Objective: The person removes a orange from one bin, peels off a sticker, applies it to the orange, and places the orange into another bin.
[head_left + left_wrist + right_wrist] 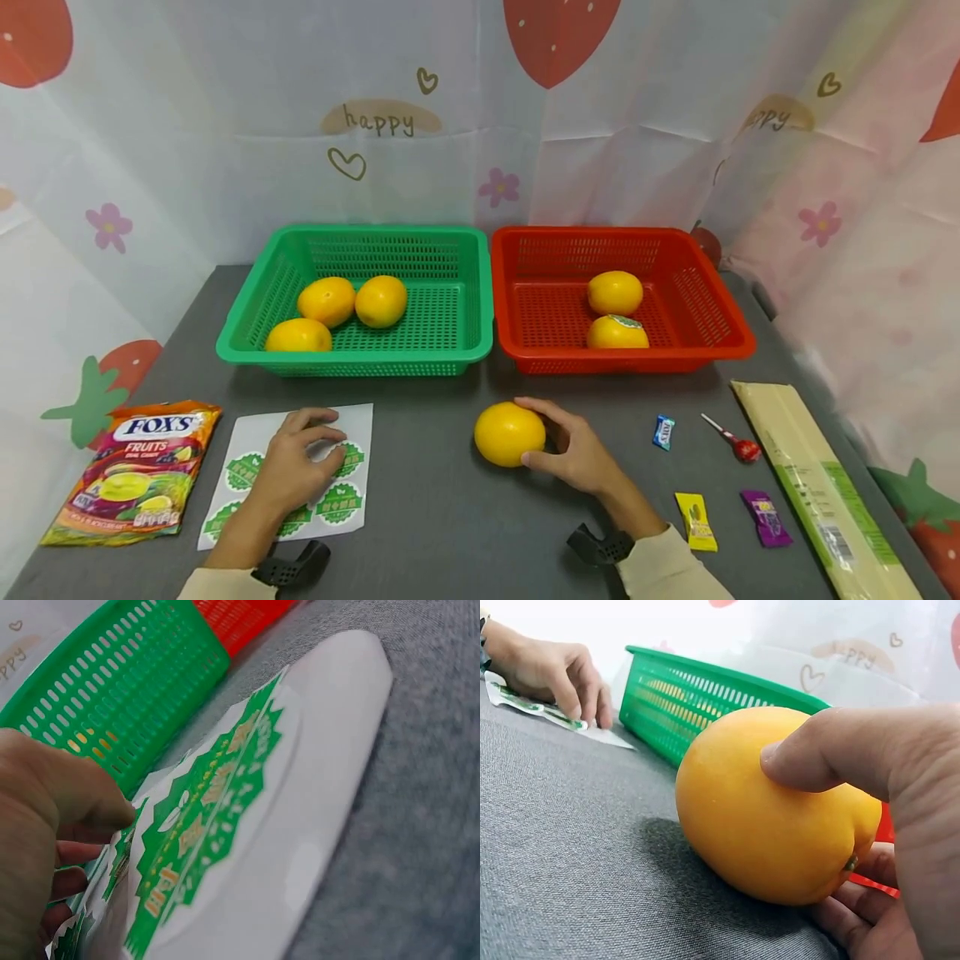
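Note:
My right hand (573, 450) grips a yellow-orange mango (508, 435) low at the grey tabletop, thumb on the near side and fingers behind it. In the right wrist view the smooth mango (757, 810) shows its stem end beside the fingers. On the left, my left hand (296, 467) rests over a white sheet (356, 421) of round green stickers (339, 502), fingers relaxed and bent, fingertips down at the sheet. From the left wrist, the thumb lies right at the edge of a large green sticker (210, 817); the other fingers are partly hidden.
Behind stand a green basket (352, 357) holding three mangoes and a red basket (630, 354) holding two, one with a sticker. A Fox's candy bag (138, 475) lies left. Several wrapped candies, a lollipop (745, 450) and a long pale package (817, 475) lie right.

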`<control>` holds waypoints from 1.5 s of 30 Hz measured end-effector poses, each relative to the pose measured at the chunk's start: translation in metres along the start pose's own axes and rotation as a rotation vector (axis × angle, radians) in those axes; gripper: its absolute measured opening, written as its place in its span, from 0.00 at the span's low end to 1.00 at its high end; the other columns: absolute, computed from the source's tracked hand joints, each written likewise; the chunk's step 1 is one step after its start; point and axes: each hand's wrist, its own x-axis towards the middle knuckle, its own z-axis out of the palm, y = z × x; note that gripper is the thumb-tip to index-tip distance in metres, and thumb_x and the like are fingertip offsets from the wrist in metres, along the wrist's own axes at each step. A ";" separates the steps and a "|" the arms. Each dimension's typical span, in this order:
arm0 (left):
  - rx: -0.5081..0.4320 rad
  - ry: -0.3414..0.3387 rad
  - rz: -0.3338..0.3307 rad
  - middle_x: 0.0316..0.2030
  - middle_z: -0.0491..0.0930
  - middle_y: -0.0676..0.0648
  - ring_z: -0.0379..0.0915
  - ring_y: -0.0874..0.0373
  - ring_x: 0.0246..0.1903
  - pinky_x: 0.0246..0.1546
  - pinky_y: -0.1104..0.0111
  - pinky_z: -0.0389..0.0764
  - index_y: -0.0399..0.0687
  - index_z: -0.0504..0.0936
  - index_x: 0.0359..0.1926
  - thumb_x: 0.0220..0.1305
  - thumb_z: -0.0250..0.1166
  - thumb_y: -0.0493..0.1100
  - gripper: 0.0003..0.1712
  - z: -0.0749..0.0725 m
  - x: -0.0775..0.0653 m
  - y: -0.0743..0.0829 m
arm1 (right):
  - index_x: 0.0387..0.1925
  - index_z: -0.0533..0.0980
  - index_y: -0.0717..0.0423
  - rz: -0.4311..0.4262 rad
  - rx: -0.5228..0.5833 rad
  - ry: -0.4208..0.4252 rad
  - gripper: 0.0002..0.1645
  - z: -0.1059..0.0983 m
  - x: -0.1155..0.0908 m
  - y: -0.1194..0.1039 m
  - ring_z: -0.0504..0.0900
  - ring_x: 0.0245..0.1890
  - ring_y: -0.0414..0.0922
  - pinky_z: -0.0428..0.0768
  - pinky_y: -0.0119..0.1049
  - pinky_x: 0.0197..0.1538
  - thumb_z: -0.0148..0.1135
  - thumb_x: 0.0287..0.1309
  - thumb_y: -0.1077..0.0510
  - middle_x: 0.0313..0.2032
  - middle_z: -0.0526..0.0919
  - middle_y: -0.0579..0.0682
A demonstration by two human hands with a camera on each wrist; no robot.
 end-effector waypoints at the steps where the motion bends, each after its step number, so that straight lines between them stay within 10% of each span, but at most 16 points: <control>1: 0.001 0.006 0.009 0.46 0.77 0.44 0.68 0.47 0.50 0.51 0.47 0.67 0.42 0.86 0.29 0.48 0.69 0.30 0.06 0.000 0.000 0.000 | 0.62 0.64 0.75 0.007 0.001 0.000 0.38 0.000 0.000 0.000 0.72 0.54 0.53 0.69 0.39 0.60 0.64 0.48 0.78 0.58 0.71 0.68; 17: -0.121 0.136 0.182 0.35 0.79 0.50 0.67 0.53 0.43 0.48 0.71 0.62 0.44 0.82 0.33 0.53 0.66 0.24 0.11 -0.009 0.007 0.005 | 0.63 0.64 0.75 0.014 -0.007 -0.004 0.38 0.001 0.002 -0.002 0.71 0.55 0.53 0.68 0.41 0.61 0.65 0.48 0.78 0.58 0.70 0.66; 27: -0.273 0.097 0.303 0.30 0.78 0.54 0.65 0.54 0.40 0.43 0.68 0.62 0.45 0.85 0.34 0.49 0.67 0.20 0.18 -0.019 0.027 0.058 | 0.62 0.65 0.74 0.002 -0.044 0.005 0.38 0.002 0.001 -0.002 0.72 0.55 0.52 0.69 0.45 0.59 0.67 0.48 0.76 0.58 0.71 0.65; 45: -0.463 -0.137 0.287 0.30 0.80 0.56 0.65 0.56 0.34 0.36 0.64 0.66 0.45 0.87 0.36 0.59 0.69 0.36 0.04 0.069 0.068 0.145 | 0.65 0.64 0.71 0.032 -0.034 -0.018 0.39 0.002 0.001 -0.003 0.71 0.58 0.49 0.67 0.50 0.61 0.66 0.50 0.76 0.59 0.70 0.63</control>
